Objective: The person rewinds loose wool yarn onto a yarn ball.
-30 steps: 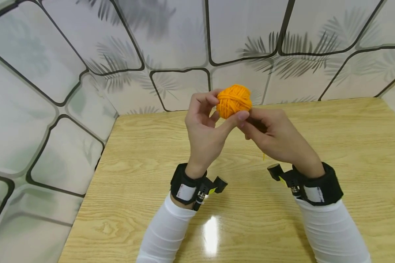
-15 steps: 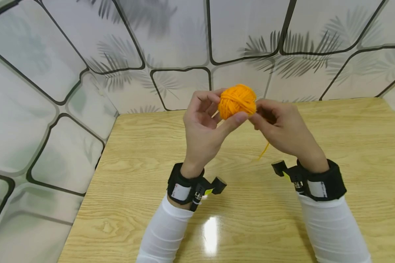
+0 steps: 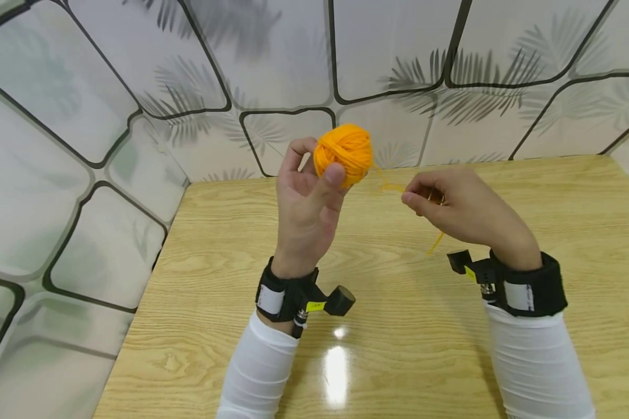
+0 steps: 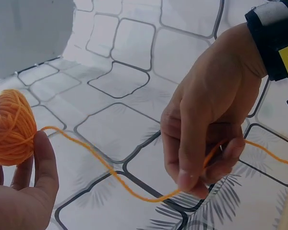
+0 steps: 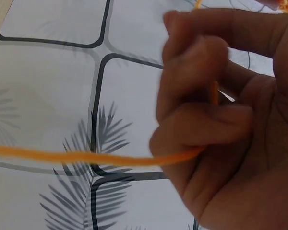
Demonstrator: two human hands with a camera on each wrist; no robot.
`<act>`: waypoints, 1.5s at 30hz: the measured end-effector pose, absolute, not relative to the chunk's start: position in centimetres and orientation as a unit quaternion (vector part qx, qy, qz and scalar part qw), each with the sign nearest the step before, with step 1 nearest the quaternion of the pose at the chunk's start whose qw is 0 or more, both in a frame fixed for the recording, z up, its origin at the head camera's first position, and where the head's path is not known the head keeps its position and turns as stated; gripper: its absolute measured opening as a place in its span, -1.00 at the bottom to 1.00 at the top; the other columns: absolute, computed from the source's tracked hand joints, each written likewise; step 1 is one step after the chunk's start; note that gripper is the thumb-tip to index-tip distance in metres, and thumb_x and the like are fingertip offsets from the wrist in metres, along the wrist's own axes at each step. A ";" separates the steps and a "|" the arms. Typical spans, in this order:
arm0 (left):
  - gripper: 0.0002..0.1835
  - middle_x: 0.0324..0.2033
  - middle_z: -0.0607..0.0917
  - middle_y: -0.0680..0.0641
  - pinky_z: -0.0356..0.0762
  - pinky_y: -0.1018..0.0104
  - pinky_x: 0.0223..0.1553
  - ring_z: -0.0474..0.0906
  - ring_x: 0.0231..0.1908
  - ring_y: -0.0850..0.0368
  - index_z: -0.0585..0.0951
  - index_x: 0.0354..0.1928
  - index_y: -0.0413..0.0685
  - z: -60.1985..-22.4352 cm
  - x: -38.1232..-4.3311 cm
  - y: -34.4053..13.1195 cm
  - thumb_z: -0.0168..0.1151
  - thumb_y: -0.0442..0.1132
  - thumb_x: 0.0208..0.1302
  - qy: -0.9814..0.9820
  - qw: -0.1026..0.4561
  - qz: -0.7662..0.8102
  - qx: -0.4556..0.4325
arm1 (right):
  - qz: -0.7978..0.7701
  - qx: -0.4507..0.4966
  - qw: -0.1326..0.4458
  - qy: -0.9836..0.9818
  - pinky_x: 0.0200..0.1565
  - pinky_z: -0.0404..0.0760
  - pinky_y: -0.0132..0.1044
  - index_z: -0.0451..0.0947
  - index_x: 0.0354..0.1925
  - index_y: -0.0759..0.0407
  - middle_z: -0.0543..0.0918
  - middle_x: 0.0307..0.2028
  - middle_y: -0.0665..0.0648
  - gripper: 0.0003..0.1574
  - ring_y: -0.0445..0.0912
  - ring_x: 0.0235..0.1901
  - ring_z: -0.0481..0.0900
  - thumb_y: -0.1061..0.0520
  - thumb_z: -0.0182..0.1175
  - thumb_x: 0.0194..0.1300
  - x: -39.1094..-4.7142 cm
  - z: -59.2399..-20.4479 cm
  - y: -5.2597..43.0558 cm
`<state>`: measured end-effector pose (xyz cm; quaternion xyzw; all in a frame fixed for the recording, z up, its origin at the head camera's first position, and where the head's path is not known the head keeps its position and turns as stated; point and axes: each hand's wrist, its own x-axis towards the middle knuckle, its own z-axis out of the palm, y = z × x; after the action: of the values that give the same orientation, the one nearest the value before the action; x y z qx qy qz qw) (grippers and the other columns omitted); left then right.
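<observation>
An orange ball of yarn (image 3: pixel 346 152) is held up by my left hand (image 3: pixel 306 206), thumb on the near side and fingers around it. My right hand (image 3: pixel 458 203), a short way to the right, pinches the loose yarn strand (image 4: pixel 113 173) between thumb and fingertips. That strand sags from the ball to the pinch in the left wrist view. Beyond the pinch, the yarn tail (image 5: pixel 86 158) runs through the curled fingers and trails out from the hand in the right wrist view. Only a corner of the ball shows there, at top right.
Below both hands lies a wood-grain table (image 3: pixel 215 337) with bright light reflections. A patterned wall covering (image 3: pixel 288 70) with dark outlines and leaf prints rises behind the table and along its left. Each wrist wears a black strap with a small camera.
My hands have moved apart. The left hand carries the ball leftward and has turned; the right has shifted right, drawing out a length of strand between them.
</observation>
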<state>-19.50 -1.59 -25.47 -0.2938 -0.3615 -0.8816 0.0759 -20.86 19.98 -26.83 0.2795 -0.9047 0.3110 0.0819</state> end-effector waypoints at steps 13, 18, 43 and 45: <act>-0.58 -0.08 0.52 -0.27 0.42 -0.10 -0.05 0.47 -0.07 -0.15 0.34 -0.15 -0.36 -25.3 -19.1 -1.0 0.31 -0.50 -0.05 -0.506 0.187 -0.752 -0.379 | 0.507 0.394 0.131 -0.755 -0.15 0.53 -0.20 0.47 0.04 0.08 0.60 -0.19 -0.03 -0.56 -0.10 -0.25 0.57 0.35 0.14 0.18 -18.8 -25.7 16.4; -0.62 -0.04 0.49 -0.34 0.47 -0.01 -0.11 0.45 -0.01 -0.10 0.40 -0.12 -0.42 -24.4 -18.7 -1.2 0.27 -0.56 -0.03 -0.571 0.260 -0.682 -0.376 | 0.506 0.355 0.137 -0.774 -0.45 0.48 -0.31 0.55 -0.25 0.06 0.54 -0.53 -0.04 -0.81 -0.15 -0.54 0.52 0.31 0.08 0.26 -18.0 -25.3 16.9; -0.56 -0.15 0.54 -0.17 0.56 0.16 -0.29 0.47 -0.23 0.01 0.49 -0.07 -0.31 -24.4 -18.2 -1.4 0.37 -0.39 -0.05 -0.684 0.148 -0.640 -0.318 | 0.506 0.369 0.199 -0.753 -0.62 0.25 -0.39 0.57 -0.37 0.18 0.41 -0.59 -0.01 -0.78 -0.27 -0.66 0.25 0.45 0.10 0.14 -16.2 -23.2 17.3; -0.60 -0.16 0.53 -0.16 0.55 0.14 -0.25 0.48 -0.22 -0.01 0.47 -0.07 -0.27 -24.9 -18.7 -1.2 0.33 -0.39 0.01 -0.658 0.133 -0.684 -0.285 | 0.505 0.372 0.194 -0.755 -0.63 0.20 -0.38 0.56 -0.37 0.16 0.39 -0.59 -0.02 -0.76 -0.27 -0.65 0.22 0.45 0.10 0.14 -16.1 -23.2 17.4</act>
<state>-18.70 -1.25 -24.92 -0.2846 -0.6580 -0.6844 0.1331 -16.09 17.39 -23.20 0.3716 -0.7548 0.5046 0.1937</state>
